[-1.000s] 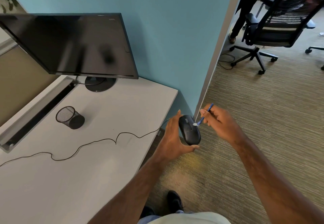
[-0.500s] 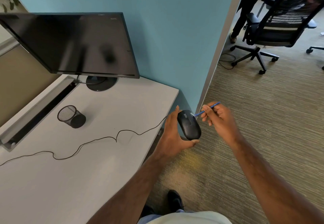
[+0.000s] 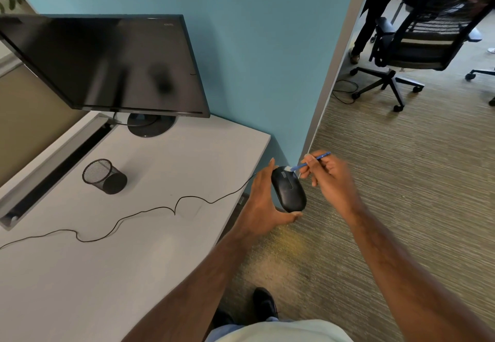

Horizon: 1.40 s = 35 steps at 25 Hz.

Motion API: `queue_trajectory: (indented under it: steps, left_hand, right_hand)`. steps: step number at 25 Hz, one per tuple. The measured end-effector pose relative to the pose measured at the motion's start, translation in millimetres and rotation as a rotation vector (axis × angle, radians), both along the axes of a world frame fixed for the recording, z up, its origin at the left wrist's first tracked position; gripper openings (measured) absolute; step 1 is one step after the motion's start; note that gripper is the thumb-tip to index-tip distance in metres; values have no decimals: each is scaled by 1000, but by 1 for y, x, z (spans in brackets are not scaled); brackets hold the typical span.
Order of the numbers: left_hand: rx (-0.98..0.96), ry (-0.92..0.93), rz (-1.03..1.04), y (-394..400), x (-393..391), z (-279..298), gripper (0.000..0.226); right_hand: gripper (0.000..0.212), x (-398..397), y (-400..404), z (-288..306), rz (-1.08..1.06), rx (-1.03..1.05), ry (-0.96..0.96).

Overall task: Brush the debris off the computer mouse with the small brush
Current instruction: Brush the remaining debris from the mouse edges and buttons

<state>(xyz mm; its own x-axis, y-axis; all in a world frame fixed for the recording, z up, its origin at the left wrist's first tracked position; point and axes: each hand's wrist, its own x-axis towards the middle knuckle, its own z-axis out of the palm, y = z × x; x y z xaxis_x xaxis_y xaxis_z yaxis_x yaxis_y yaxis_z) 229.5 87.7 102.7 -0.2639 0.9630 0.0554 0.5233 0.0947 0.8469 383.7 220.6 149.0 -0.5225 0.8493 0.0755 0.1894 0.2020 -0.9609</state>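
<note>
My left hand (image 3: 263, 202) holds a black wired computer mouse (image 3: 288, 189) in the air beyond the desk's right edge, over the carpet, buttons facing up. My right hand (image 3: 330, 178) pinches a small brush (image 3: 308, 164) with a thin blue handle and white bristles. The bristles touch the far front end of the mouse, near the left button. The mouse's thin black cable (image 3: 150, 211) trails left across the desk top.
A white desk (image 3: 107, 261) carries a black monitor (image 3: 107, 65) and a tipped black mesh pen cup (image 3: 104, 176). A teal partition (image 3: 267, 60) ends right behind the mouse. On the carpet at the far right stand a black office chair (image 3: 417, 44) and a person's legs (image 3: 372, 17).
The brush tip has swept from the middle of the mouse up to its far front end, and the handle has tilted flatter. My left hand has kept the mouse nearly still.
</note>
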Motion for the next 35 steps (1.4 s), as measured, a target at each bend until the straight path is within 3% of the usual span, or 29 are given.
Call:
queue_trajectory:
  steps: [8, 14, 25, 31, 35]
  left_hand:
    - [-26, 24, 38, -1, -8, -9, 132]
    - [-25, 19, 24, 6, -8, -12, 133]
    - [8, 25, 71, 13, -14, -8, 117]
    - [-49, 52, 67, 17, -14, -7, 128]
    - [-48, 14, 67, 17, -14, -8, 130]
  right_hand:
    - [24, 24, 11, 0, 188, -160, -63]
    - [22, 12, 9, 16, 56, 46, -77]
    - [23, 16, -2, 12, 309, 228, -322]
    - [19, 3, -3, 21, 234, 303, -236]
    - [16, -11, -10, 20, 280, 348, -300]
